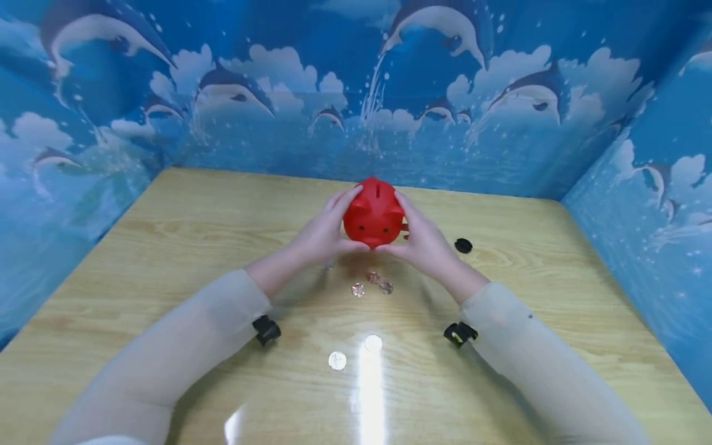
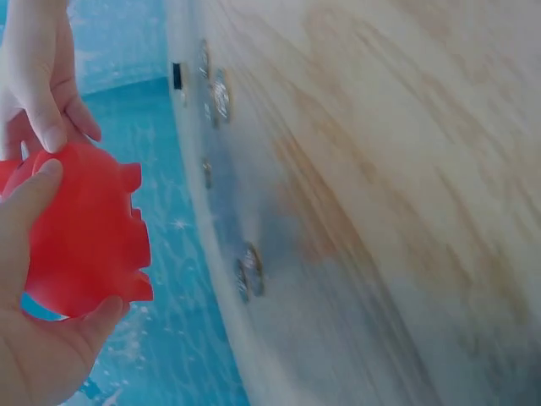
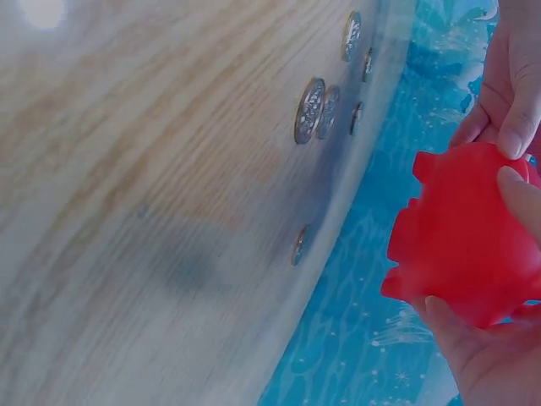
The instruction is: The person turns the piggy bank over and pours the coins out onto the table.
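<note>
Both hands hold a red piggy bank (image 1: 374, 213) up over the table, its face towards me and its coin slot on top. My left hand (image 1: 325, 228) grips one side, thumb near the snout and fingers up by the ear. Opposite it, my right hand (image 1: 419, 241) grips the other side the same way, the two thumbs almost meeting below the snout. The wrist views show the bank's short feet (image 2: 139, 233) and air between it and the tabletop. Several copper-coloured coins (image 1: 373, 277) lie on the wood below it.
A round black plug (image 1: 463, 245) lies on the table (image 1: 556, 296) right of the right hand. Two silvery coins, one a pale disc (image 1: 337, 361), lie nearer to me beside a bright reflection. Dolphin-print cloth walls (image 1: 356, 123) border the table behind and at the sides.
</note>
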`<state>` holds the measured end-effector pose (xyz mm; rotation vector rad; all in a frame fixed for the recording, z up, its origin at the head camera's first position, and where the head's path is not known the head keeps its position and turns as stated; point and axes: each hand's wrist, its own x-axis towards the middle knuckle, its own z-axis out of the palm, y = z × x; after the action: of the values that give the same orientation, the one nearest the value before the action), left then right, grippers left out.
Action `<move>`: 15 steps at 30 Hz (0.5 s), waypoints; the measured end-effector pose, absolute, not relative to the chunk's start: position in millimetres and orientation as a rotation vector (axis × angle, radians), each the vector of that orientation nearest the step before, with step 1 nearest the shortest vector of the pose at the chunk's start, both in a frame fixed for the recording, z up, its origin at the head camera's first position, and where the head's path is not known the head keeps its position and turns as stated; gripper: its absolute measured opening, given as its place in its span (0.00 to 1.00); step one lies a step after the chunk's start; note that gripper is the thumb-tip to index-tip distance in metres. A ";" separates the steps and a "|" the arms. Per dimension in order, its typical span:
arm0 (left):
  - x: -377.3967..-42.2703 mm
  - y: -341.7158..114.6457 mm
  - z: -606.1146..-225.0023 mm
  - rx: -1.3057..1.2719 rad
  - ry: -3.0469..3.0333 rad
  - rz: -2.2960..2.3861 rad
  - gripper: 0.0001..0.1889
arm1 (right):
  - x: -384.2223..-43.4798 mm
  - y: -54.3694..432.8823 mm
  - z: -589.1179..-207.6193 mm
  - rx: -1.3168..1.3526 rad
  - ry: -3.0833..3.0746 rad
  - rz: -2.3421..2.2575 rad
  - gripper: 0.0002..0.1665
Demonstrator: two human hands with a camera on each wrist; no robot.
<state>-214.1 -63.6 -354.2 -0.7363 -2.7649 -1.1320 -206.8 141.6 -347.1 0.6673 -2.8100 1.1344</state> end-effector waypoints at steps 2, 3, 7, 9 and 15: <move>-217.5 -65.1 -357.9 -0.726 -2.786 -1.156 0.53 | -209.5 139.2 -350.0 0.655 -2.831 1.133 0.59; -219.0 -66.0 -359.6 -0.721 -2.796 -1.162 0.53 | -210.4 138.1 -350.9 0.653 -2.842 1.119 0.59; -223.9 -69.2 -364.8 -0.707 -2.810 -1.181 0.54 | -214.4 134.5 -353.4 0.659 -2.875 1.058 0.59; -227.0 -70.0 -367.2 -0.704 -2.815 -1.185 0.54 | -216.5 133.6 -354.0 0.658 -2.892 1.046 0.60; -235.5 -70.1 -372.8 -0.710 -2.843 -1.204 0.54 | -222.5 132.3 -357.7 0.588 -2.948 1.048 0.60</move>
<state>-235.5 -70.1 -372.8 -0.7097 -2.8433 -1.2040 -222.5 132.3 -357.7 0.5878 -2.9476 1.0482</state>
